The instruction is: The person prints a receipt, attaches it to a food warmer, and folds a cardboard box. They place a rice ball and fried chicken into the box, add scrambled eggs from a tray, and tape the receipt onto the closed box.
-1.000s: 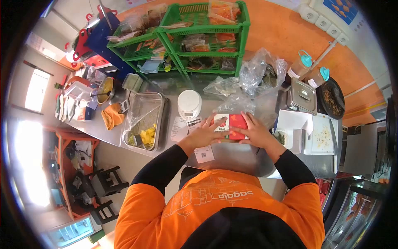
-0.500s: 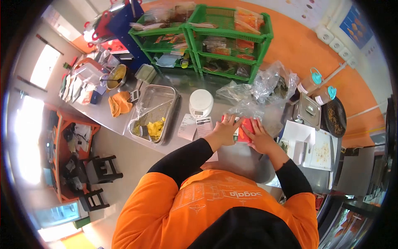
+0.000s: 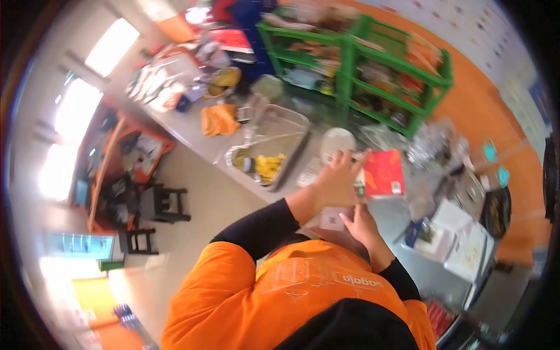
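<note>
A flat red box (image 3: 385, 175) with a small white label at its lower corner lies on the steel table. My left hand (image 3: 337, 178) is at the box's left edge, fingers spread, partly in front of the white kitchen scale (image 3: 338, 140). Blur hides whether it touches the box. Closer to my body, my right hand (image 3: 363, 224) is below the box's lower left corner, its thumb out toward a white paper (image 3: 332, 219) with a dark square code. I cannot make out whether its fingers hold anything. Another paper slip (image 3: 309, 173) lies left of my left hand.
A metal tray (image 3: 298, 119) with yellow pieces stands to the left, near an orange cloth (image 3: 220, 120). Green shelves (image 3: 344, 76) rise behind the scale. Plastic bags (image 3: 434, 146) and a white cutting board (image 3: 471, 254) are on the right. Stools (image 3: 166, 204) stand beyond the table's left edge.
The view has swung, shifting the table rightward in the picture. Both hands lay on the red box before; my right hand has come off it toward my body, and more of the box shows.
</note>
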`<state>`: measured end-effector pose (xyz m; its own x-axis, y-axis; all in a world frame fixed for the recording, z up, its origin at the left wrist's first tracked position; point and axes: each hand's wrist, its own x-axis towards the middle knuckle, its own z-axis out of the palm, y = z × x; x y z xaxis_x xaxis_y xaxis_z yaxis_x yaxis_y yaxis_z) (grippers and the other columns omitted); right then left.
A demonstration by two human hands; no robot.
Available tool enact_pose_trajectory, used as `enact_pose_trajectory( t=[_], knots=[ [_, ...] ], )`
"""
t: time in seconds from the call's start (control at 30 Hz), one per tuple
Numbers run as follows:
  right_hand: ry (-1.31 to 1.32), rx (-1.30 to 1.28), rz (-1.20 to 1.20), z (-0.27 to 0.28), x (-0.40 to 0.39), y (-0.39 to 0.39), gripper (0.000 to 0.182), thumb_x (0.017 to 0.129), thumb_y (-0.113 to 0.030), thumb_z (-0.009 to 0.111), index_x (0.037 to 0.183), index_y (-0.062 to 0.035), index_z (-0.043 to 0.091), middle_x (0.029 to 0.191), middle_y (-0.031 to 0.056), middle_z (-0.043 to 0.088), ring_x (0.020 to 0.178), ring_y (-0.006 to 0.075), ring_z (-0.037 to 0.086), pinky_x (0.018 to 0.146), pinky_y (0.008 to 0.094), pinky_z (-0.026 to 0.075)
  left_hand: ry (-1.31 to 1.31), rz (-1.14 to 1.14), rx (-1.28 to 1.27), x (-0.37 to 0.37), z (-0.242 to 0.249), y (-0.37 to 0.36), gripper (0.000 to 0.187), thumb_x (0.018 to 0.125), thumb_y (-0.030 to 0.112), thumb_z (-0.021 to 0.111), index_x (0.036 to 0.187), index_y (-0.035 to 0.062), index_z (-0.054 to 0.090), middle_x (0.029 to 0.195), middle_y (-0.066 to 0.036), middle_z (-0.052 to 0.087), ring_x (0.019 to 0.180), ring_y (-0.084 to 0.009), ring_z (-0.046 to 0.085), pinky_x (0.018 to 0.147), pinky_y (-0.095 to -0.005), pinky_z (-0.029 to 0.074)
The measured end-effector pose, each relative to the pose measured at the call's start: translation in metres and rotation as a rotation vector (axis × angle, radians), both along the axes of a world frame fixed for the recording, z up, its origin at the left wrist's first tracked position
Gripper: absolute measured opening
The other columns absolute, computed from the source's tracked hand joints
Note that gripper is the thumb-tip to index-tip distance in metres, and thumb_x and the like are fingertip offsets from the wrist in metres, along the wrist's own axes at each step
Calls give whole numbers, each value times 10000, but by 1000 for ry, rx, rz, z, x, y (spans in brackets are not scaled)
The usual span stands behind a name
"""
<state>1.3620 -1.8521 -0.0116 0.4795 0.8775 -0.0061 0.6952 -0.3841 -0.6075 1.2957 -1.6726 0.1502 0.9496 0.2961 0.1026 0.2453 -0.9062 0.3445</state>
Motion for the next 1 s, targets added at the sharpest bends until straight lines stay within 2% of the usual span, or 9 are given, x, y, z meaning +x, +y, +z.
enact_pose_trajectory(
  t=[0.1,0.3,0.43,0.5,0.57,0.67,0.73,0.83,1.0],
  knots=[
    [-153,-47,170,-30,8,55,621,876,-381,739,1296,14,509,1209,290,639,1100,480,612,957,533,491,5,93,-27,-47,26,12,1229,678,561,833,1613,92,188,1346,-294,448,1214,-479,478,922,-530,530],
    [82,87,-158,-5,-3,116,724,845,-315,780,1394,28,456,1254,302,616,1164,499,576,1020,527,460,-59,234,-54,-157,51,55,1221,665,505,849,1609,71,208,1296,-251,459,1175,-459,483,955,-520,500],
    [27,-273,-305,-31,19,98,808,788,-157,822,1457,36,411,1348,302,566,1274,464,531,1068,498,433,-77,393,-113,-250,61,107,1192,670,478,861,1603,88,230,1327,-257,452,1206,-480,467,996,-542,474],
    [-145,-58,-222,-69,46,73,524,773,-37,769,1260,-2,577,1217,255,633,1158,466,583,999,509,463,-44,498,-112,-299,66,137,1178,674,476,865,1602,103,241,1342,-254,450,1232,-485,456,1001,-537,476],
    [-87,-136,-112,-31,70,64,456,703,-15,773,1131,-19,615,1054,243,668,1029,462,631,904,523,490,-22,560,-85,-348,60,176,1158,678,493,864,1595,113,266,1357,-244,446,1256,-484,449,982,-525,508],
    [-48,-575,-389,68,65,84,860,631,-2,840,1419,-19,496,1363,238,590,1294,388,551,1107,449,435,25,603,-70,-418,50,241,1139,689,514,847,1588,112,274,1362,-244,441,1277,-478,439,949,-533,542],
    [-356,-619,-449,115,52,97,964,690,1,820,1536,-48,361,1467,238,516,1343,407,506,1141,421,389,77,629,-67,-454,39,286,1132,694,514,843,1589,118,273,1364,-245,439,1282,-480,435,945,-542,543],
    [-210,-142,-519,221,-60,195,910,795,119,656,1590,-67,255,1553,248,420,1422,411,423,1171,398,331,124,635,-28,-492,21,356,1128,694,530,833,1594,149,270,1351,-243,438,1263,-491,442,925,-566,544],
    [-39,305,-158,276,-180,336,635,920,107,521,1515,-80,405,1523,170,462,1398,309,459,1150,384,343,212,559,-6,-514,-23,464,1158,674,595,819,1600,178,264,1376,-240,439,1263,-484,450,891,-579,547]
  ],
)
